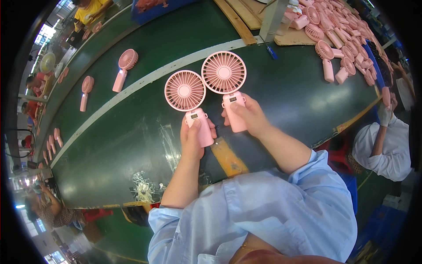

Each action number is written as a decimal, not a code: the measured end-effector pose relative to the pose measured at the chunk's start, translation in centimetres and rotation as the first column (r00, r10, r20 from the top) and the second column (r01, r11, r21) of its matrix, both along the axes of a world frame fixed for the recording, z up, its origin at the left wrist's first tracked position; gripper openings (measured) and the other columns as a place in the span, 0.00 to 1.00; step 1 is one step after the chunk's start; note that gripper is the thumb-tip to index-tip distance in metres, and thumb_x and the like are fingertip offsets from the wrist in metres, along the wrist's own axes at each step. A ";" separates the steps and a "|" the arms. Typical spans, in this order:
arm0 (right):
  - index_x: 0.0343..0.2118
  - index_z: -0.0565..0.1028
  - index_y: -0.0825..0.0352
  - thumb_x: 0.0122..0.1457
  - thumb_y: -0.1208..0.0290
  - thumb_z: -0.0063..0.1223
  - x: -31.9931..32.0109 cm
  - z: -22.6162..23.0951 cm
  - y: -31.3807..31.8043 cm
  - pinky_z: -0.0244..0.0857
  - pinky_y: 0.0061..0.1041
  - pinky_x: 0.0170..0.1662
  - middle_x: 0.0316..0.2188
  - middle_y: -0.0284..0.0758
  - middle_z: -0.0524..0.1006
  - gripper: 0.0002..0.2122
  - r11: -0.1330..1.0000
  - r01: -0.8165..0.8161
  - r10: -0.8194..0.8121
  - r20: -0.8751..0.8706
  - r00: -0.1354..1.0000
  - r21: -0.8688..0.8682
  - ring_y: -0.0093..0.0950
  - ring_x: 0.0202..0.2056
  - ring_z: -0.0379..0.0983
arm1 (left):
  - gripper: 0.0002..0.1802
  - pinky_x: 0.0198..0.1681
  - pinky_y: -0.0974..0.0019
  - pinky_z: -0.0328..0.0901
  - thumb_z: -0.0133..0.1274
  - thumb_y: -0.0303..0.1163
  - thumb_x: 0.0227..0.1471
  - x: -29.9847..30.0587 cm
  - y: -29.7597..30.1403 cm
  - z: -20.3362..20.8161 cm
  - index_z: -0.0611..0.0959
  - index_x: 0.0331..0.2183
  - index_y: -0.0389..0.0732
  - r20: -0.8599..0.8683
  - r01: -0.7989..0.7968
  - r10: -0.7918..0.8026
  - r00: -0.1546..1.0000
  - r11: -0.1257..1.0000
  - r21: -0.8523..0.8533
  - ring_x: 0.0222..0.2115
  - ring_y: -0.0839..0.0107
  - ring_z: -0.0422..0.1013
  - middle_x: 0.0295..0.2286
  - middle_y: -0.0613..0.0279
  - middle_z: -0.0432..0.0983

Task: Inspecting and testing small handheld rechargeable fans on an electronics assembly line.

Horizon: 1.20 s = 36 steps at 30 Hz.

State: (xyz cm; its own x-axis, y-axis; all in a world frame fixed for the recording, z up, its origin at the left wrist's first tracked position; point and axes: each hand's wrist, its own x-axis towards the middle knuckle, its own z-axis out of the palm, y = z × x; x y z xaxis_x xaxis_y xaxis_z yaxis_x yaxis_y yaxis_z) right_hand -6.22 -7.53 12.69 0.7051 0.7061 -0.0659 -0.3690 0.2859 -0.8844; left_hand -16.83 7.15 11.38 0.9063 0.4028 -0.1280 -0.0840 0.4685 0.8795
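Observation:
In my left hand (190,140) is a pink handheld fan (184,90), gripped by its handle with my thumb on the front below a small dark display. My right hand (249,115) is wrapped round the handle of a second pink handheld fan (224,72), the thumb pressed near its display. Both fans are upright with their round grilles facing me. The two heads sit side by side, touching or nearly so, above the green table (281,88).
A large heap of pink fans (347,39) lies at the far right. Two more fans (127,59) lie beyond a pale divider strip (149,78). A metal post (271,22) and a blue pen-like item (271,52) are at the back. A co-worker (382,141) works at right.

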 end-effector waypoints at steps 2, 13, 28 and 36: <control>0.41 0.65 0.70 0.56 0.71 0.45 0.1 0.2 0.0 0.70 0.22 0.30 0.34 0.35 0.71 0.12 1.000 -0.006 0.006 -0.027 1.000 0.004 0.23 0.31 0.71 | 0.17 0.19 0.68 0.65 0.44 0.39 0.48 0.1 0.0 0.2 0.66 0.37 0.38 -0.025 -0.008 0.007 1.000 1.000 -0.016 0.17 0.67 0.68 0.23 0.53 0.70; 0.38 0.70 0.69 0.60 0.46 0.17 1.0 -0.5 0.6 0.68 0.24 0.28 0.27 0.42 0.75 0.30 0.977 -0.025 0.086 -0.283 0.955 0.213 0.29 0.23 0.72 | 0.31 0.17 0.69 0.64 0.27 0.57 0.55 -0.2 0.7 -0.1 0.66 0.41 0.37 -0.046 0.096 -0.104 0.994 0.985 -0.146 0.16 0.66 0.69 0.21 0.51 0.72; 0.36 0.72 0.66 0.48 0.46 0.51 -0.9 -1.0 0.8 0.66 0.23 0.38 0.31 0.31 0.74 0.25 0.854 -0.318 0.365 -0.037 0.930 0.412 0.23 0.31 0.71 | 0.45 0.04 0.75 0.54 0.26 0.74 0.41 -0.4 -1.0 0.2 0.72 0.28 0.38 0.214 0.497 -0.449 0.868 0.796 -0.345 0.02 0.73 0.58 0.08 0.58 0.64; 0.38 0.71 0.68 0.49 0.50 0.53 -0.9 -1.4 0.2 0.66 0.25 0.39 0.33 0.34 0.74 0.23 0.901 -0.263 0.312 -0.094 0.945 0.345 0.25 0.33 0.71 | 0.50 0.04 0.76 0.53 0.27 0.75 0.40 -0.1 -1.2 -0.2 0.71 0.38 0.33 0.179 0.503 -0.473 0.863 0.771 -0.390 0.03 0.74 0.58 0.09 0.59 0.65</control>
State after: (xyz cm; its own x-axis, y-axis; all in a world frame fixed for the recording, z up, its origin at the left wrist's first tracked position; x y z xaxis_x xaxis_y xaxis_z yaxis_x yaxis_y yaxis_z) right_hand -7.10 -7.29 11.26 0.4682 0.8760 0.1157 -0.5939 0.4089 -0.6929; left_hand -16.97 6.00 11.15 0.9788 -0.1724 -0.1109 0.2042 0.7760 0.5968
